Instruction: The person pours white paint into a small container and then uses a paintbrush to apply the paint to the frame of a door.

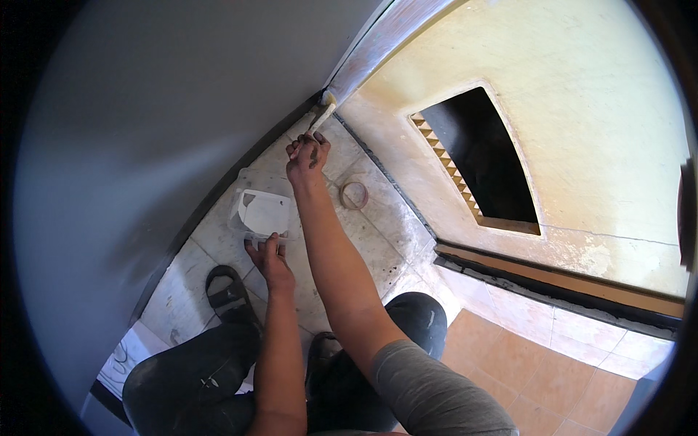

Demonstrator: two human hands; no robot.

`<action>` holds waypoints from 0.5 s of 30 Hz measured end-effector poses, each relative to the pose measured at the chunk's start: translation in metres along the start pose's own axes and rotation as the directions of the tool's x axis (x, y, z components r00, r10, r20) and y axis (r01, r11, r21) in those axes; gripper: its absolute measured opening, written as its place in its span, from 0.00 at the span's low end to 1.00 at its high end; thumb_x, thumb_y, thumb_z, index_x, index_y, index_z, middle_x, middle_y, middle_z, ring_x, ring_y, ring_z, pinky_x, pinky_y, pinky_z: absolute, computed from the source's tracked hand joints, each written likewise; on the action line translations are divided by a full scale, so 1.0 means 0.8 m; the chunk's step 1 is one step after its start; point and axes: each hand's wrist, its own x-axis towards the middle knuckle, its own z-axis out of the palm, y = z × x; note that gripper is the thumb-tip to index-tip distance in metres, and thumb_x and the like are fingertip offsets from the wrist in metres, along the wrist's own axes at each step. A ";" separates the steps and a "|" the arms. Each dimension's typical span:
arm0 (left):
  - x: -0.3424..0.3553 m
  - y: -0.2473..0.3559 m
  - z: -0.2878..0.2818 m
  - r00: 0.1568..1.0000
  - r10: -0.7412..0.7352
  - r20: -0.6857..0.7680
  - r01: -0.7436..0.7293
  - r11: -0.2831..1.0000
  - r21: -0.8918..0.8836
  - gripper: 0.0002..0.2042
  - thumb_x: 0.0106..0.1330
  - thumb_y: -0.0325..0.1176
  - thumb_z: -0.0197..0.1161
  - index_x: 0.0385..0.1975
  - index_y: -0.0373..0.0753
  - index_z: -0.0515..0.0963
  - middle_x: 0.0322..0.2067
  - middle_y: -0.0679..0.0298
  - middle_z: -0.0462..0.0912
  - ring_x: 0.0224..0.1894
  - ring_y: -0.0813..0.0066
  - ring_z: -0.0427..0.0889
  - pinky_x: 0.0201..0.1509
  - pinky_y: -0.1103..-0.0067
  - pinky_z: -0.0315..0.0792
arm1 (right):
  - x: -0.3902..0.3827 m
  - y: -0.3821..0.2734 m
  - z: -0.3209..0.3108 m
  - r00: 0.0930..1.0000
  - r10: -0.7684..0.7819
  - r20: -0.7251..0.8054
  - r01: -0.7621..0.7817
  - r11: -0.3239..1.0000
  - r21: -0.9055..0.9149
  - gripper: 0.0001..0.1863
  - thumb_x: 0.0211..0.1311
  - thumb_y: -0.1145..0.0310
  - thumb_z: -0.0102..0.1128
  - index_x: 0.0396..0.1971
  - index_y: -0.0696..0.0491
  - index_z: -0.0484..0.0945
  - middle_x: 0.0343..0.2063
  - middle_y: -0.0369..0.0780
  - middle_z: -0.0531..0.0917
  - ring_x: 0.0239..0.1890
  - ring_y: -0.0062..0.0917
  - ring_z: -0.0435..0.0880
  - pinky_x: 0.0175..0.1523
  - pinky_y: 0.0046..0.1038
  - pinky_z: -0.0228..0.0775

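Observation:
My right hand (309, 156), with dark smudges on its back, is closed around the handle of a paintbrush (322, 118). The brush reaches into the corner where the grey surface meets the pale door frame, its tip at the bottom of the frame. My left hand (271, 263) grips the near rim of a clear plastic tub (240, 227), thumb and fingers on its edge. White paint (267, 215) lies inside the tub. Just right of my right forearm, a roll of tape (354, 195) rests flat on the tiles.
A large grey panel (153, 123) rises along the left. On the right stands a stained cream wall (574, 80) with a dark opening (487, 156). Light, dusty floor tiles (371, 240) lie between them; a dark-edged step (552, 287) borders orange tiles (538, 363). My sandalled foot (229, 291) is near the tub.

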 end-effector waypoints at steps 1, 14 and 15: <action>0.001 0.000 0.000 1.000 0.000 0.008 0.000 1.000 -0.001 0.45 0.62 0.28 0.67 0.77 0.46 0.46 0.65 0.61 0.70 0.65 0.65 0.70 0.69 0.64 0.61 | -0.002 0.003 0.003 1.000 -0.014 -0.002 0.014 0.999 0.031 0.20 0.67 0.81 0.46 0.56 0.50 0.60 0.35 0.41 0.74 0.26 0.26 0.70 0.28 0.28 0.64; 0.004 0.007 0.005 0.999 -0.023 -0.024 0.022 0.999 -0.047 0.46 0.62 0.26 0.66 0.77 0.45 0.45 0.66 0.58 0.68 0.66 0.63 0.69 0.71 0.63 0.61 | -0.042 -0.004 -0.010 0.999 0.032 -0.019 -0.033 0.998 -0.061 0.16 0.69 0.79 0.47 0.53 0.50 0.58 0.32 0.42 0.73 0.22 0.25 0.67 0.25 0.27 0.61; 0.003 0.007 0.005 0.999 -0.023 -0.023 0.022 0.999 -0.038 0.46 0.62 0.26 0.66 0.77 0.45 0.45 0.66 0.58 0.68 0.66 0.63 0.69 0.71 0.63 0.61 | -0.046 -0.008 -0.007 0.999 0.043 -0.016 -0.044 0.997 -0.069 0.17 0.68 0.80 0.46 0.53 0.49 0.58 0.33 0.42 0.73 0.22 0.24 0.67 0.24 0.27 0.61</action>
